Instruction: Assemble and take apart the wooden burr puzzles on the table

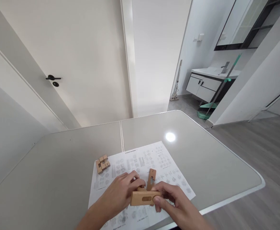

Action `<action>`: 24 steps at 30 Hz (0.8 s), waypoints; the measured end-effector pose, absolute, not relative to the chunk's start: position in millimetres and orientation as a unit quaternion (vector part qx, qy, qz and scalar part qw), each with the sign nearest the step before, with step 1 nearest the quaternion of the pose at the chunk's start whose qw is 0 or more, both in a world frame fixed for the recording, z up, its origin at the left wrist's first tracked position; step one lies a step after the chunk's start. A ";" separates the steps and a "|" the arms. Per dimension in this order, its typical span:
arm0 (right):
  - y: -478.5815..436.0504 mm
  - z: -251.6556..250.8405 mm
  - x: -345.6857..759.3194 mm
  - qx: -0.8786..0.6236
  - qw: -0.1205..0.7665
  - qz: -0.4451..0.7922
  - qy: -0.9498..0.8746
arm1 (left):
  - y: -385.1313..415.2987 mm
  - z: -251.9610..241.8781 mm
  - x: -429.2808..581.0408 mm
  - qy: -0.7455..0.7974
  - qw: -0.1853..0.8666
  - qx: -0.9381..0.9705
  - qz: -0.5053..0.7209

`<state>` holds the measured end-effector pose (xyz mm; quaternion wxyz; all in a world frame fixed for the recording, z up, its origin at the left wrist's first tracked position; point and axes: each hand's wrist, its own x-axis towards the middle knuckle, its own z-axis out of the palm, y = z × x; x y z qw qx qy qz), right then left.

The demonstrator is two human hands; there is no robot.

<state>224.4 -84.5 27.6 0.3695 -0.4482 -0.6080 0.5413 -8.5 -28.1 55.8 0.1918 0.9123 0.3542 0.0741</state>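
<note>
Near the front of the table, both hands meet at a slotted wooden block [138, 198], which is held level above the printed sheet [151, 153]. My right hand [173, 196] grips its right end, thumb on the near face beside the oval slot. The fingers of my left hand [124, 188] curl behind its left end, around a wooden piece that is mostly hidden. Just beyond the block, a second notched wooden piece [152, 174] points away from me; whether it is joined to the block I cannot tell. A cluster of notched wooden pieces [103, 164] sits at the sheet's upper left corner.
The sheet, printed with small diagrams, lies on a grey folding table [197, 159] with a seam down its middle. A white door [89, 64] stands behind it. To the right are a washbasin cabinet [202, 86], a green broom and dustpan [204, 115] and a mop [175, 92].
</note>
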 end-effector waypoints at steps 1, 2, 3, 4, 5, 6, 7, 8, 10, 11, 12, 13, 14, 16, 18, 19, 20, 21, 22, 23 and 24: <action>-84.1 27.8 227.3 -0.442 0.364 0.568 -0.591 | -25.1 51.6 -7.7 0.342 0.155 0.925 0.064; -84.2 27.4 229.8 -0.437 0.363 0.584 -0.580 | -21.1 47.7 -7.4 0.327 0.123 0.935 0.060; -84.9 26.6 231.9 -0.434 0.368 0.589 -0.574 | -16.2 44.3 -7.5 0.311 0.098 0.943 0.060; -86.2 25.6 233.7 -0.430 0.375 0.588 -0.573 | -10.3 41.4 -8.2 0.295 0.077 0.950 0.064; -87.9 24.5 235.4 -0.427 0.382 0.583 -0.576 | -3.8 39.3 -9.6 0.281 0.059 0.955 0.070; -89.6 23.8 237.2 -0.426 0.386 0.574 -0.583 | 2.8 37.8 -11.6 0.272 0.045 0.958 0.075; -91.0 23.5 239.3 -0.430 0.385 0.562 -0.592 | 9.1 36.9 -13.9 0.267 0.035 0.960 0.074; -91.9 23.8 241.9 -0.438 0.380 0.548 -0.603 | 14.3 36.7 -16.2 0.273 0.033 0.959 0.074; -90.8 25.8 248.8 -0.459 0.363 0.523 -0.620 | 19.6 37.7 -19.0 0.315 0.076 0.944 0.058; -88.7 27.0 253.2 -0.469 0.357 0.515 -0.623 | 19.2 38.6 -18.8 0.348 0.114 0.929 0.045; -85.8 28.1 258.1 -0.476 0.352 0.513 -0.621 | 17.1 39.6 -17.3 0.381 0.159 0.910 0.032; -82.2 28.8 263.4 -0.483 0.349 0.514 -0.617 | 13.5 40.4 -14.5 0.412 0.204 0.888 0.021; -78.4 28.9 268.9 -0.490 0.345 0.515 -0.613 | 9.2 40.9 -10.7 0.436 0.245 0.866 0.013; -70.3 27.0 279.3 -0.505 0.332 0.508 -0.614 | 0.7 40.3 -1.4 0.465 0.305 0.831 0.007; -62.1 22.2 287.1 -0.512 0.313 0.485 -0.636 | -5.1 37.8 7.4 0.488 0.337 0.805 0.005; -58.0 18.8 289.5 -0.513 0.302 0.469 -0.652 | -6.7 36.0 11.0 0.499 0.347 0.795 0.004; -53.7 14.9 290.7 -0.514 0.290 0.450 -0.670 | -7.5 33.8 13.9 0.507 0.355 0.785 0.002; -49.3 10.5 290.7 -0.515 0.279 0.432 -0.686 | -7.8 31.5 16.0 0.515 0.361 0.778 0.000; -44.8 5.9 289.8 -0.513 0.268 0.419 -0.699 | -7.7 29.1 17.6 0.521 0.365 0.772 -0.003; -40.3 1.0 288.0 -0.511 0.260 0.411 -0.709 | -7.5 26.8 18.6 0.525 0.366 0.768 -0.007; -35.9 -3.8 285.7 -0.509 0.255 0.407 -0.714 | -7.4 24.6 19.2 0.529 0.361 0.768 -0.013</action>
